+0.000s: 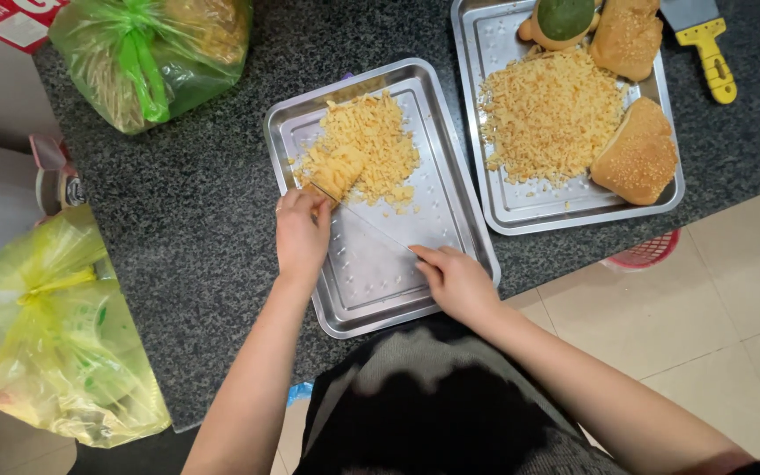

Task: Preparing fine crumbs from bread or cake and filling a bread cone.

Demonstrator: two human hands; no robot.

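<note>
Bread (338, 172) sits at frame centre in the near tray (371, 281), against a crumb heap (371, 141), with left hand (301, 233) fingers pinched on its lower end. Right hand (455, 281) has fingers curled shut on the handle of a knife (378, 227), its blade reaching the bread. Upper right, another tray (521, 207) holds crumbs and buns (639, 154); green bag (147, 57) upper left.

Green plastic bag (151, 57), tied at the top with something pale and stringy inside, sits on the dark speckled counter at top left. Red-and-white printed package (15, 19) is cut off at the top-left corner, just beside that bag. Yellow-green plastic bag (54, 334), knotted, translucent and bulging, hangs past the counter's left edge at lower left. No screens or signs.
</note>
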